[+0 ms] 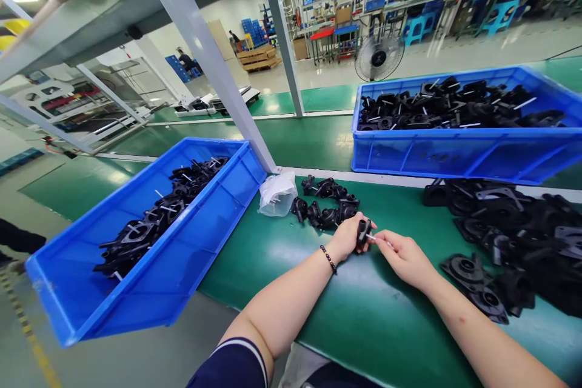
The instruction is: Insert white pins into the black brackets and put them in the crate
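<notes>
My left hand (349,236) is closed around a small black molded part (363,233) above the green tabletop. Between the thumb and fingers of my right hand (402,257) is a thin white metallic pin (380,240), its tip against or inside the side of that part; which of the two I cannot tell. Several similar black parts (328,217) lie in a loose ring just beyond my left hand. A clear plastic bag (278,194) with white pins inside sits left of them. To the right of my right hand spreads a heap of larger black housings (509,230).
A long blue bin (218,206) of black parts with pins stands at the left, jutting past the table edge. Another blue bin (436,154) full of them is at the back right. A white metal post (204,60) rises behind the bag. A fan (379,58) stands beyond.
</notes>
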A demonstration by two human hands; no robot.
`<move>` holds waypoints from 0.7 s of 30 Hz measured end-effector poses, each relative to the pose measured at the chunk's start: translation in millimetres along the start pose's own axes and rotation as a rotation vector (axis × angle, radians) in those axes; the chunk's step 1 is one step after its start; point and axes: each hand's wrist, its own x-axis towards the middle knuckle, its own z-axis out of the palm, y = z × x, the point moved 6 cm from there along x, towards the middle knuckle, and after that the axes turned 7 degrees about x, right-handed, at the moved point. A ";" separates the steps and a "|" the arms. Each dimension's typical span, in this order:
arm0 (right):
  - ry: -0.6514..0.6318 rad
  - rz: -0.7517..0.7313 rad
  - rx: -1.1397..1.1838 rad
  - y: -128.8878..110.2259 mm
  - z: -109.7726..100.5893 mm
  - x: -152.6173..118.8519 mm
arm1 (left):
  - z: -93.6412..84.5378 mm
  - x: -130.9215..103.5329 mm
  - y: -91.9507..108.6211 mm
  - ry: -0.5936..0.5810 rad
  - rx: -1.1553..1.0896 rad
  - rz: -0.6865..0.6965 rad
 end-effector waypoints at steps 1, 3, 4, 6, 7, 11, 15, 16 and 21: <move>0.016 -0.011 -0.041 -0.1 -0.1 -0.6 | -0.6 -0.8 2.2 0.016 0.028 0.030; 0.031 -0.032 -0.094 -0.1 1.0 -1.5 | -1.0 -2.0 4.1 0.031 0.060 0.059; 0.031 -0.039 -0.106 0.0 1.9 -1.7 | -0.9 -2.4 4.2 0.032 0.070 0.063; 0.026 -0.046 -0.108 0.4 3.6 -1.9 | -0.4 -3.2 4.4 0.031 0.084 0.069; 0.024 -0.048 -0.100 0.4 4.1 -2.0 | 0.0 -3.7 4.7 0.030 0.086 0.074; 0.012 -0.063 -0.058 0.0 5.4 -2.4 | 2.3 -5.6 6.0 0.018 0.086 0.079; 0.015 -0.061 -0.110 3.3 6.8 -3.1 | 2.7 -6.0 5.9 0.029 0.117 0.091; 0.015 -0.063 -0.130 4.0 7.4 -3.1 | 2.3 -5.8 5.2 0.035 0.132 0.094; 0.020 -0.070 -0.163 3.7 8.7 -2.9 | 1.5 -4.6 1.2 0.033 0.178 0.094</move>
